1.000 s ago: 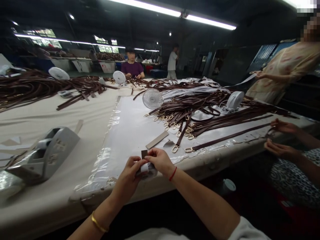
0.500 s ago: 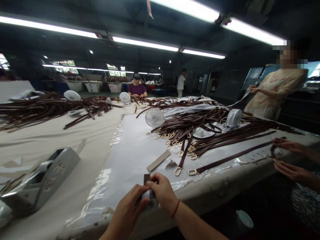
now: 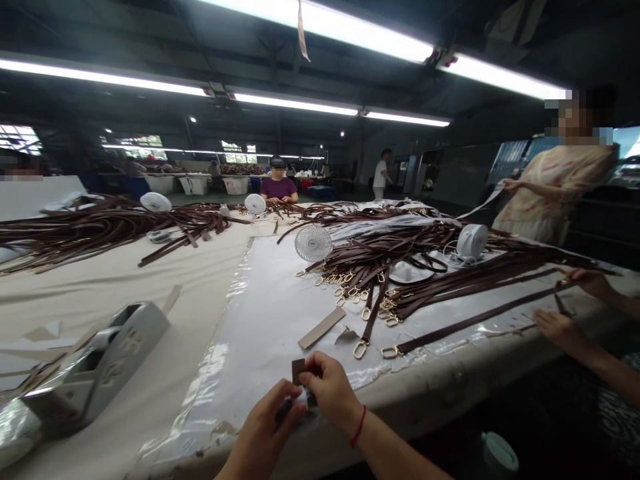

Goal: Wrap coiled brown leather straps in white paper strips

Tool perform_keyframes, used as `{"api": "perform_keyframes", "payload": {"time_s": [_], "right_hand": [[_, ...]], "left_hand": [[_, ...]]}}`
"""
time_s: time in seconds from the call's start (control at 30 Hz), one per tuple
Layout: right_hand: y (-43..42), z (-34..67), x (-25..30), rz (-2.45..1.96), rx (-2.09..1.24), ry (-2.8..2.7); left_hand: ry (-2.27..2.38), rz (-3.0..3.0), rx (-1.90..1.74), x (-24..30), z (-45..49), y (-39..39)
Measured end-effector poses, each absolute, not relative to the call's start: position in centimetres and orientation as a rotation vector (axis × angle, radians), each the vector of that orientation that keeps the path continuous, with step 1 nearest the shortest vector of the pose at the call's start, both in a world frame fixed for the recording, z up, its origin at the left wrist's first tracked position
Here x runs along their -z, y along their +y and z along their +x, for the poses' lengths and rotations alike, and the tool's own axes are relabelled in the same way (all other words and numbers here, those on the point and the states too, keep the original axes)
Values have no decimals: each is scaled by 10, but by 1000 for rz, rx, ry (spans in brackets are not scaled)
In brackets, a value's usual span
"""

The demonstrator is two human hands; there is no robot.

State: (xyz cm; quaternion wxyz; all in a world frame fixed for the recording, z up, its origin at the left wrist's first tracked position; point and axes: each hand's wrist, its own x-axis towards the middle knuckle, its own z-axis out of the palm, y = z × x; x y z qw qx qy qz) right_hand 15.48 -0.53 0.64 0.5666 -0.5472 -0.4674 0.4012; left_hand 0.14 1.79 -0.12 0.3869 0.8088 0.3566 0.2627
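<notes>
My left hand (image 3: 263,423) and my right hand (image 3: 330,390) meet at the near edge of the table, low in the view. Between them they pinch a small dark brown leather piece (image 3: 299,371), which sticks up past my right fingers. Its lower part is hidden by my fingers, along with a small pale and dark bundle. A red string (image 3: 358,427) circles my right wrist. Nearest my hands on the plastic sheet (image 3: 260,320) lie a beige strip (image 3: 321,328) and a small scrap (image 3: 345,335).
Brown leather straps with gold clasps (image 3: 380,280) lie in a heap across the table, among small white fans (image 3: 313,243). A co-worker's hands (image 3: 575,307) hold a strap at the right. A grey tape dispenser (image 3: 100,370) stands at the left. Another person stands at the far right.
My hands sit lower in the view as the camera tilts up, and the gold bangle is out of sight. The co-worker's hands have spread apart along a strap.
</notes>
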Motion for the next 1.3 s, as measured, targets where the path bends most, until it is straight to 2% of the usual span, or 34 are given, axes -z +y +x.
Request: {"api": "perform_keyframes", "payload": {"time_s": [0.23,0.57,0.87,0.97,1.13,1.3], "right_hand": [[-14,151,-16,-1276,-789,-1316],[-25,167,-34,-1141,-681,-1802],[-24,166,-42,-1318,-191,-2180],[-22,165,-44,-1257,-253,-2165],[-24,163,-45,-1161,-601,-1809],[-36,160,-44,-1073,-416,-1672]], "left_hand": [[941,1861,-754,1,-5,22],[736,1528,-587,-14,-7,32],[725,1416,-530,-36,-8,30],[802,1395,-532,-44,-8,28],[773,1525,-672,-42,-12,28],[857,2056,-796,-38,-21,19]]}}
